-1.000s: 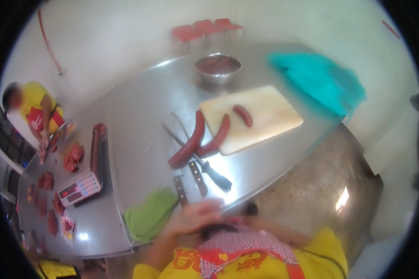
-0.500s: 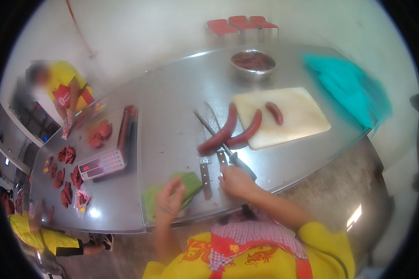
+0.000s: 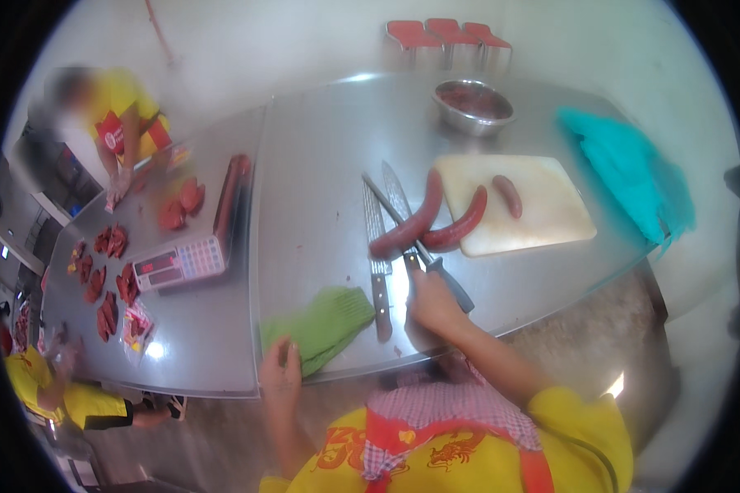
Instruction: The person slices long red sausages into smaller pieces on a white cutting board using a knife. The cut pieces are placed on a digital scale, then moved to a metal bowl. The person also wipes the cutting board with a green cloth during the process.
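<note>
My right hand (image 3: 437, 304) is closed round the dark handle of a knife (image 3: 396, 191) that lies on the steel table, its blade pointing away. A sharpening steel (image 3: 454, 289) with a black grip crosses beside it, close to my fingers. To its left lies a second knife (image 3: 381, 306) with a brown riveted handle. One long red sausage (image 3: 409, 228) rests across the blades, and a curved one (image 3: 467, 223) reaches onto the white cutting board (image 3: 543, 222). My left hand (image 3: 281, 374), fingers loosely curled and apart, is at the near-left edge of a green knitted cloth or glove (image 3: 329, 324).
A short sausage (image 3: 508, 197) lies on the board. Behind stands a metal bowl (image 3: 474, 123) of meat; a teal plastic sheet (image 3: 621, 177) is right. Leftward are a scale (image 3: 181, 263), meat pieces (image 3: 107, 316) and two people in yellow, one (image 3: 123, 99) handling a packet.
My left hand has come down from over the green cloth to its near-left edge. My right hand stays on the knife handle. The whole view has shifted slightly.
</note>
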Demonstrator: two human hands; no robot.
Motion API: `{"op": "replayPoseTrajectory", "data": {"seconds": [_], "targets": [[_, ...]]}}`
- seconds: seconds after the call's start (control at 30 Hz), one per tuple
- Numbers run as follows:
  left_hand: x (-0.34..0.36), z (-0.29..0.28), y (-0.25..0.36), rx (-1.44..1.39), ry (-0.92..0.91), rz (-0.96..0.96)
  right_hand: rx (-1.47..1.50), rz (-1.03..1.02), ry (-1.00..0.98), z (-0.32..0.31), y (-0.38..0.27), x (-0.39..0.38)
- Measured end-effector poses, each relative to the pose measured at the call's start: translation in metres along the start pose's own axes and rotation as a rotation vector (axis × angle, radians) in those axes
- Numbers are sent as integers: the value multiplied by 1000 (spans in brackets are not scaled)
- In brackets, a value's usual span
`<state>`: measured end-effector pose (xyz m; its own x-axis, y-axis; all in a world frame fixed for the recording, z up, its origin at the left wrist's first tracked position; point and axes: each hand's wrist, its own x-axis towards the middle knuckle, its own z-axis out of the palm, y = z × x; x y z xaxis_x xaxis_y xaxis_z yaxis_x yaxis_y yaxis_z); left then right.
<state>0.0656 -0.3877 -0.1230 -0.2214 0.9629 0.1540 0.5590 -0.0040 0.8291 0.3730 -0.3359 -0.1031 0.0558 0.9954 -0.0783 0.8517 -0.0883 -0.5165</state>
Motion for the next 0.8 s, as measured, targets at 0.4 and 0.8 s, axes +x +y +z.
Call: {"op": "replayPoseTrajectory", "data": {"seconds": [0.4,0.8], "targets": [[11,7,-9,230,-63,200,233,-35,-160,25,-56,-20],[61,6,-9,-38,28,54,1591,290,-697,-65,-34,-19]]}}
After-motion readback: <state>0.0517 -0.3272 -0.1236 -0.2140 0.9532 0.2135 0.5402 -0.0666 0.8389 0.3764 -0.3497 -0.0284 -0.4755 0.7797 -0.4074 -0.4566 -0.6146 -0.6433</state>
